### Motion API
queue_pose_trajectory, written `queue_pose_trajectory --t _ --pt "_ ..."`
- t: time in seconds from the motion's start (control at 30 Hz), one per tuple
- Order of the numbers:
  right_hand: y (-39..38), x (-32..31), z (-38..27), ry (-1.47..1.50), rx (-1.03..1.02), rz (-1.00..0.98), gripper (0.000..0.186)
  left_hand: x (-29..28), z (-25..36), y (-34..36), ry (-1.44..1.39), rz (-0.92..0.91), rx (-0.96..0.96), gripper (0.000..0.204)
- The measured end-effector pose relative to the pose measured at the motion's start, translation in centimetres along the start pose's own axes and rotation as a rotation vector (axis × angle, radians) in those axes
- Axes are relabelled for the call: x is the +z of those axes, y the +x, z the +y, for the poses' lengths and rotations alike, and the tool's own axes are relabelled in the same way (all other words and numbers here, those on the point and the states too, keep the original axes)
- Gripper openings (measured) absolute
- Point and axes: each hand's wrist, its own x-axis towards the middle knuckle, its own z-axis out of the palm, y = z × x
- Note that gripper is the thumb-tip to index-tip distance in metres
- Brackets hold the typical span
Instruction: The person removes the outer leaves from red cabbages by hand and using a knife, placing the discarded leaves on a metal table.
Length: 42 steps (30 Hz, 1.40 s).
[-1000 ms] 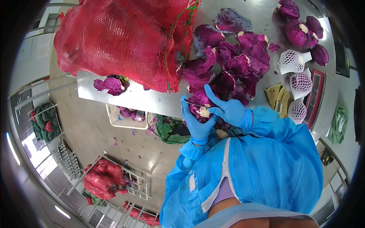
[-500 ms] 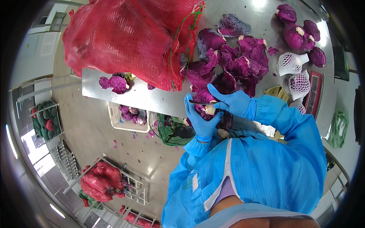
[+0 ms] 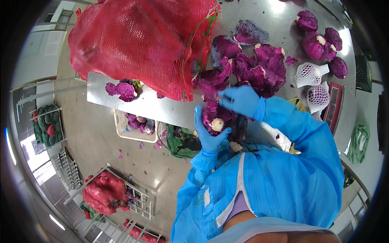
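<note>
My left hand (image 3: 206,133), in a blue glove, is closed around a purple cabbage (image 3: 210,113) whose pale cut stem faces up. My right hand (image 3: 241,99), also gloved, is just above and right of it, fingers curled and a little blurred; I cannot make out what it holds. Beyond it lies a heap of loose purple leaves (image 3: 267,65) on the steel table (image 3: 105,105). Several small cabbages (image 3: 314,44) sit at the back right, near white foam nets (image 3: 308,75), some filled.
A large red mesh sack (image 3: 142,44) covers the back left. Below the table's edge are a white crate (image 3: 121,131) of cabbage pieces and a green mesh bag (image 3: 178,150). A red-framed device (image 3: 334,105) stands at the right. Racks with sacks (image 3: 105,190) stand on the floor.
My right hand has lifted up and away from the cut stem, and the blade seen against the cabbage earlier is out of sight. My left hand still holds the cabbage.
</note>
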Motion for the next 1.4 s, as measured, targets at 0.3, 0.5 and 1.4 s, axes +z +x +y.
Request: queue_pose_trajectory --t 0.3,0.5,1.4 --pt "-2.9 0.5 2.3 0.454 0.245 0.076 0.081 -1.7 -1.0 -1.5 -0.295 -0.058 -0.081 0.129" --pt "-3.1 1.6 -0.1 0.936 0.599 -0.465 0.066 -1.9 -1.8 -1.7 -0.18 -0.156 -0.025 0.135" --pt "-1.9 3.7 3.8 0.594 0.585 -0.016 0.027 -1.9 -1.1 -4.1 -0.39 0.211 -0.183 0.101"
